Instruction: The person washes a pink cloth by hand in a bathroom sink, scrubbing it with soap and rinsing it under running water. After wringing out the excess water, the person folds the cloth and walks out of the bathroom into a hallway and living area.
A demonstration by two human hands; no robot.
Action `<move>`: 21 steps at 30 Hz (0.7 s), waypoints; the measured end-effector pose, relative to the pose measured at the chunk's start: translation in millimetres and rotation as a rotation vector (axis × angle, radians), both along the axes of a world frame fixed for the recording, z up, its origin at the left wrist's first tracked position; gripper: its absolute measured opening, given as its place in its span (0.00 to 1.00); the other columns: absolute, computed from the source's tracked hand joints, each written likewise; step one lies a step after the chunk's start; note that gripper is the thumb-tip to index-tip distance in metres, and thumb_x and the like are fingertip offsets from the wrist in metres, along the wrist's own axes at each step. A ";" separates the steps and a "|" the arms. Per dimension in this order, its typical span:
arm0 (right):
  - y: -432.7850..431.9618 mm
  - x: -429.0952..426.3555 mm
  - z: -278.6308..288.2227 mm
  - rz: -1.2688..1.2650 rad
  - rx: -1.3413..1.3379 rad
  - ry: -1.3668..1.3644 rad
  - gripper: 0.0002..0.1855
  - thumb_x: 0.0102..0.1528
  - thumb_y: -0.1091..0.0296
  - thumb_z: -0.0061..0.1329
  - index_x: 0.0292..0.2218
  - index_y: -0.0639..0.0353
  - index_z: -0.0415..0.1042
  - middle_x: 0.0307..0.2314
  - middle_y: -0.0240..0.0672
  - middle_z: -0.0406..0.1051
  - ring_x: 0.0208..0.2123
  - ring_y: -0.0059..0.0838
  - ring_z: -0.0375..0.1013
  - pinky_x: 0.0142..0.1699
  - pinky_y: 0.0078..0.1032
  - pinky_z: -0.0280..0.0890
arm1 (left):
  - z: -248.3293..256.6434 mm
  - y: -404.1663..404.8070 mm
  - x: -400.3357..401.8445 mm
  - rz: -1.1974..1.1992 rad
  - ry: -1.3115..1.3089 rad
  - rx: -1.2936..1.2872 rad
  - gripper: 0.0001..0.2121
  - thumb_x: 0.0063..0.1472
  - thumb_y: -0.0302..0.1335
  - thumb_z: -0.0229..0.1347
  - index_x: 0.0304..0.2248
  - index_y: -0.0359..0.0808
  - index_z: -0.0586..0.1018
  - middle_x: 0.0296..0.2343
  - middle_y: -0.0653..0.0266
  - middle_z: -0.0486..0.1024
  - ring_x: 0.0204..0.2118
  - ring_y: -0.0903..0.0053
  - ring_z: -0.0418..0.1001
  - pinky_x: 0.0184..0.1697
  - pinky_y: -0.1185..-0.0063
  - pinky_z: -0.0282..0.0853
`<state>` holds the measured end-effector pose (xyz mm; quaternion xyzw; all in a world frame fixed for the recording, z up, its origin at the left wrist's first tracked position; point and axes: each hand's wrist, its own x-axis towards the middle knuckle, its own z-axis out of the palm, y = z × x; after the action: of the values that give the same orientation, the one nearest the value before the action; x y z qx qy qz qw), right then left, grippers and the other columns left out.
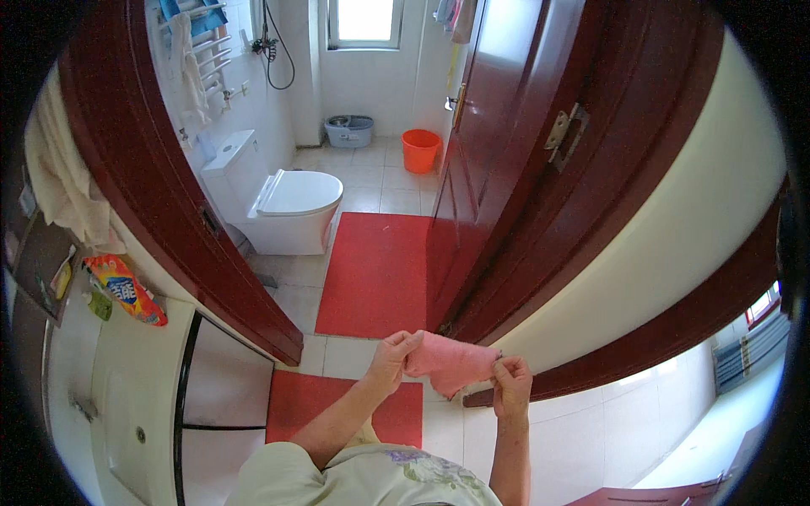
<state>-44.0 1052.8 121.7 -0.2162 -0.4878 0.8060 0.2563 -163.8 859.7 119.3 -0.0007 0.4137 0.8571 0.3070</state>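
A pink cloth point(452, 362) is stretched between my two hands at chest height, in front of the bathroom doorway. My left hand point(391, 360) pinches its upper left corner between thumb and fingers. At the cloth's right end, my right hand point(511, 382) grips the edge in the same way. The lower edge of the cloth sags in a point near its middle. Below my forearms lies a red floor mat point(316, 405), partly hidden by my left arm.
A washbasin point(126, 392) stands at the left, with a detergent bag point(126, 290) at its back. Ahead, past the door frame point(247, 303), are a second red mat point(380, 272), a toilet point(291, 202), an orange bucket point(421, 152), a grey-blue tub point(349, 134) and the open wooden door point(481, 139).
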 end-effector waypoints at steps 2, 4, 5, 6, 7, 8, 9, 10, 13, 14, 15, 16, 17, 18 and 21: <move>-8.9 -24.7 4.2 -0.013 -0.016 0.045 0.11 0.45 0.84 0.47 0.30 0.58 0.65 0.25 0.27 0.66 0.26 0.16 0.65 0.31 0.14 0.61 | -7.0 -3.2 -27.9 -0.005 0.023 0.008 0.08 0.54 0.32 0.56 0.24 0.39 0.72 0.20 0.74 0.69 0.22 0.88 0.65 0.25 0.85 0.61; -20.1 -53.8 12.6 -0.007 -0.047 0.095 0.13 0.44 0.87 0.45 0.31 0.57 0.64 0.27 0.28 0.66 0.28 0.15 0.65 0.32 0.13 0.62 | -9.0 -7.5 -58.9 -0.021 0.067 -0.034 0.07 0.54 0.31 0.57 0.24 0.38 0.73 0.20 0.74 0.70 0.23 0.88 0.66 0.25 0.85 0.62; -22.5 -63.7 8.6 -0.009 -0.006 0.081 0.14 0.44 0.87 0.44 0.32 0.57 0.64 0.28 0.28 0.66 0.29 0.16 0.65 0.33 0.13 0.62 | -9.7 -10.3 -74.0 -0.029 0.090 -0.056 0.07 0.53 0.30 0.57 0.25 0.38 0.73 0.21 0.73 0.70 0.23 0.87 0.66 0.25 0.85 0.62; -23.6 -74.3 9.4 -0.011 0.043 0.066 0.15 0.43 0.88 0.43 0.32 0.57 0.64 0.28 0.27 0.66 0.29 0.16 0.65 0.34 0.13 0.61 | -7.5 -13.1 -88.7 -0.034 0.095 -0.041 0.07 0.53 0.30 0.57 0.25 0.38 0.73 0.21 0.73 0.70 0.24 0.87 0.66 0.26 0.85 0.62; -25.1 -86.3 12.8 -0.012 0.092 0.051 0.16 0.43 0.89 0.42 0.32 0.57 0.64 0.28 0.27 0.66 0.30 0.16 0.65 0.35 0.13 0.61 | -3.3 -17.8 -102.5 -0.039 0.100 -0.026 0.07 0.53 0.30 0.57 0.25 0.38 0.73 0.22 0.73 0.70 0.24 0.87 0.67 0.26 0.85 0.62; -28.4 -91.6 20.3 -0.003 0.155 0.120 0.16 0.43 0.88 0.40 0.33 0.58 0.64 0.28 0.27 0.65 0.31 0.16 0.65 0.37 0.14 0.61 | 0.6 -19.7 -115.8 -0.043 0.105 -0.012 0.07 0.52 0.30 0.58 0.25 0.38 0.73 0.22 0.73 0.70 0.25 0.87 0.67 0.27 0.85 0.63; -30.1 -101.6 25.2 0.000 0.166 0.105 0.16 0.43 0.88 0.41 0.34 0.58 0.64 0.28 0.27 0.65 0.31 0.17 0.65 0.38 0.15 0.61 | 4.5 -21.0 -127.5 -0.073 0.099 -0.019 0.07 0.52 0.30 0.58 0.26 0.38 0.73 0.22 0.73 0.70 0.25 0.87 0.67 0.27 0.85 0.63; -30.6 -111.9 28.5 0.004 0.177 0.089 0.15 0.43 0.87 0.42 0.34 0.59 0.64 0.28 0.28 0.65 0.32 0.18 0.65 0.39 0.16 0.60 | 8.0 -21.5 -139.0 -0.102 0.092 -0.025 0.06 0.52 0.29 0.58 0.26 0.37 0.73 0.23 0.73 0.70 0.26 0.88 0.67 0.28 0.85 0.63; -31.2 -144.3 24.9 0.003 0.175 0.027 0.16 0.43 0.83 0.46 0.35 0.59 0.64 0.28 0.27 0.65 0.32 0.17 0.65 0.40 0.18 0.60 | 0.6 -18.6 -170.5 -0.171 0.139 -0.057 0.06 0.52 0.28 0.58 0.28 0.37 0.73 0.24 0.73 0.70 0.27 0.88 0.66 0.30 0.85 0.63; -30.9 -149.7 18.1 -0.028 0.229 -0.003 0.16 0.43 0.82 0.47 0.36 0.59 0.64 0.28 0.27 0.65 0.32 0.17 0.65 0.40 0.18 0.60 | -4.1 -16.3 -178.5 -0.187 0.164 -0.068 0.06 0.52 0.28 0.58 0.28 0.37 0.73 0.24 0.73 0.70 0.28 0.88 0.66 0.31 0.85 0.63; -29.0 -157.9 13.7 -0.047 0.287 -0.031 0.16 0.43 0.82 0.47 0.36 0.58 0.64 0.28 0.27 0.65 0.32 0.17 0.64 0.40 0.18 0.60 | -5.7 -10.6 -187.2 -0.203 0.231 -0.061 0.07 0.52 0.27 0.57 0.29 0.37 0.73 0.24 0.73 0.70 0.29 0.88 0.66 0.32 0.85 0.63; -29.9 -164.4 19.6 -0.060 0.335 -0.071 0.15 0.44 0.81 0.46 0.36 0.58 0.64 0.29 0.27 0.65 0.33 0.17 0.65 0.42 0.18 0.60 | -5.3 -8.4 -195.1 -0.199 0.301 -0.081 0.07 0.52 0.27 0.57 0.30 0.37 0.72 0.25 0.73 0.70 0.30 0.88 0.67 0.33 0.85 0.63; -32.6 -172.9 30.6 -0.088 0.383 -0.145 0.15 0.43 0.80 0.47 0.36 0.58 0.64 0.29 0.27 0.65 0.33 0.18 0.65 0.42 0.17 0.59 | -5.0 -5.9 -202.7 -0.194 0.369 -0.103 0.07 0.52 0.26 0.57 0.30 0.37 0.72 0.25 0.73 0.70 0.31 0.88 0.67 0.34 0.85 0.63; -26.0 -177.2 31.4 -0.066 0.412 -0.183 0.17 0.43 0.80 0.48 0.37 0.59 0.64 0.30 0.27 0.65 0.32 0.18 0.65 0.41 0.17 0.60 | 1.1 -0.8 -207.7 -0.247 0.334 -0.062 0.07 0.52 0.26 0.57 0.31 0.37 0.72 0.25 0.73 0.69 0.31 0.89 0.66 0.34 0.85 0.62; -14.7 -185.6 34.6 0.075 0.469 -0.219 0.23 0.40 0.82 0.50 0.40 0.59 0.65 0.31 0.27 0.65 0.32 0.18 0.64 0.40 0.17 0.61 | 9.3 10.7 -221.5 -0.352 0.327 0.030 0.08 0.54 0.27 0.56 0.31 0.36 0.71 0.25 0.75 0.68 0.30 0.90 0.65 0.31 0.87 0.61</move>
<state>-229.6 1038.1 156.3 -0.2186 -0.6938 0.6517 0.2148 -385.3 870.4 128.5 0.2146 0.4388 0.7852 0.3805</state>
